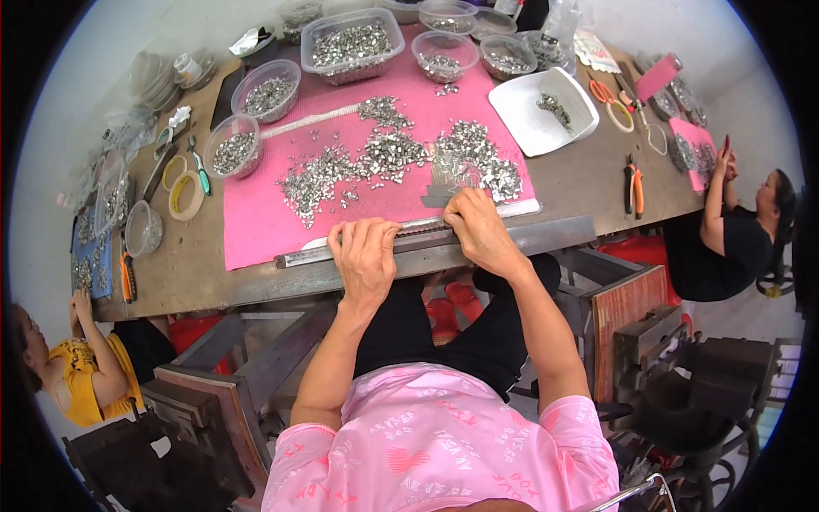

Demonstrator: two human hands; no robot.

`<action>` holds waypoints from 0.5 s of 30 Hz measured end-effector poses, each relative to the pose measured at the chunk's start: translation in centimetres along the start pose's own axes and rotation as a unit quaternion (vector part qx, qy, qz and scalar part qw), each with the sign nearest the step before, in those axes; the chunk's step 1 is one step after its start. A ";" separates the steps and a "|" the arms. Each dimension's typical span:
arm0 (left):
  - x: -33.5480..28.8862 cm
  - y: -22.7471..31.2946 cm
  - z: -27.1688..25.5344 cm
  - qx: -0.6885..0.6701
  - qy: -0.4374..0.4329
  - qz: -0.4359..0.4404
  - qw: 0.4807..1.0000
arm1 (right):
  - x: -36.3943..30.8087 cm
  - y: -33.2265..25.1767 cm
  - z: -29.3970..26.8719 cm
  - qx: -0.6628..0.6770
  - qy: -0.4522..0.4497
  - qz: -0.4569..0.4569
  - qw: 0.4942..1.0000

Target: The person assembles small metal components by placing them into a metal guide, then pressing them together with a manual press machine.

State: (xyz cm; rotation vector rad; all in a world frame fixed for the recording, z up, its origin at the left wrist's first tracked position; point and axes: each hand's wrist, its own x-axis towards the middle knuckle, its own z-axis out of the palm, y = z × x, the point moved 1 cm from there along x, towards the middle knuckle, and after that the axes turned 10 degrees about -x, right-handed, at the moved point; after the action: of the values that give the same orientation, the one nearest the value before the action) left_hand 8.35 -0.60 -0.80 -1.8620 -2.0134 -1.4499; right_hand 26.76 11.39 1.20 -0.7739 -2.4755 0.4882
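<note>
Pressing down on the long metal rail (426,239) at the table's near edge, left hand (365,256) and right hand (478,229) lay curled over it; stiff, heavy-looking, best gripped mid-length.

My table (589,183) is brown and worn, with a pink mat (256,222) spread over its middle. On the mat lie heaps of small metal pieces (392,154) and a long metal strip (307,254) at the near edge. Plastic tubs (351,43), a white tray (529,119), tape rolls (185,198) and orange pliers (632,186) sit around it.
</note>
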 end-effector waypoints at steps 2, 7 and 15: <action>0.0 0.1 -0.4 -0.015 -0.017 0.011 1.000 | -0.2 -0.1 0.1 0.011 0.021 0.003 1.000; -0.1 0.3 -1.0 -0.024 -0.045 0.019 0.999 | -0.9 0.2 0.1 0.052 0.064 0.012 0.997; -0.6 0.0 -0.8 -0.034 -0.038 0.022 0.998 | -1.2 0.2 -0.2 0.078 0.053 0.031 0.995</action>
State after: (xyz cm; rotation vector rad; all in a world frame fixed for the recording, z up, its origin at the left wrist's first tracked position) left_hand 8.02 -1.57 -0.69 -2.0032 -1.9652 -1.4772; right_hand 27.80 10.88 0.89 -0.7943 -2.2898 0.6372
